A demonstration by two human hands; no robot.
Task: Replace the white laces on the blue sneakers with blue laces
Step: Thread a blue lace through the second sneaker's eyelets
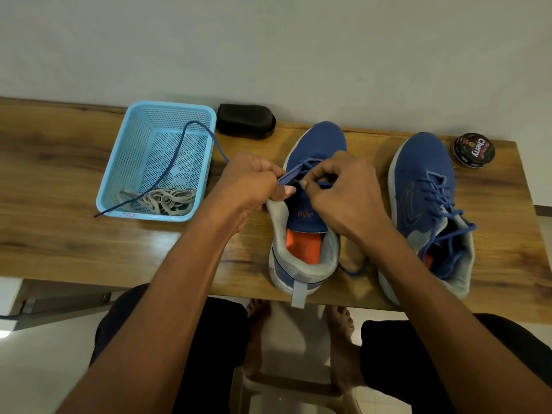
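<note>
Plain pale wall [298, 49] behind glossy wood-grain table [74, 234]; light tiled floor [44, 369] below.

A wooden table [74, 240] stands against the pale wall. On it, at the left, sits a light blue perforated basket [119, 162]. Just behind its far right corner lies a black shoe brush [245, 121]. Near the middle stands a blue sneaker [316, 144], heel at the near edge. A second blue sneaker [418, 174] stands to its right, and a round polish tin [474, 150] sits at the far right corner.
</note>
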